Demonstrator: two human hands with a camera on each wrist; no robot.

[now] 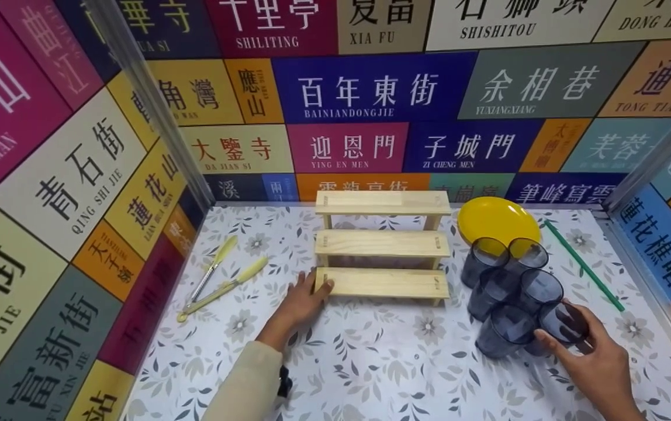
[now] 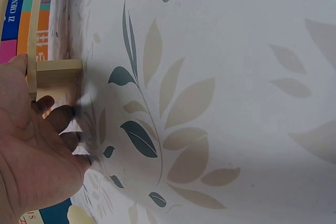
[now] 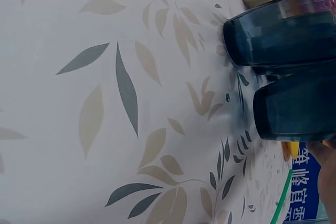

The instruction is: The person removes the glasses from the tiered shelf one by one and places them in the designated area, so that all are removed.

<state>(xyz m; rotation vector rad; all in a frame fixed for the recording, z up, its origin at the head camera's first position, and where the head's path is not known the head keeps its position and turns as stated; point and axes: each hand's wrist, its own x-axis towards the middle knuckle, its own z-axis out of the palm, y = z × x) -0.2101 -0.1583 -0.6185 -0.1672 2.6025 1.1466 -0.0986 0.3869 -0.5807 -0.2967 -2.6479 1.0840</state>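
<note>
A three-tier wooden stand (image 1: 382, 242) of pale planks stands at the back middle of the table. My left hand (image 1: 305, 299) grips the left end of its lowest plank, thumb on top and fingers curled around the end, as the left wrist view shows at the plank (image 2: 32, 35). To the right, several dark blue see-through tumblers (image 1: 494, 286) stand upright, bunched together. My right hand (image 1: 595, 354) holds the front right tumbler (image 1: 563, 321) between thumb and fingers. In the right wrist view that held tumbler (image 3: 294, 106) sits beside another tumbler (image 3: 278, 32).
A yellow plate (image 1: 496, 217) lies behind the tumblers, and a thin green stick (image 1: 584, 263) lies at the right. Left of the stand are tongs (image 1: 218, 286) with pale yellow tips, spread apart. Panels with printed place names (image 1: 370, 88) wall the table's back and sides.
</note>
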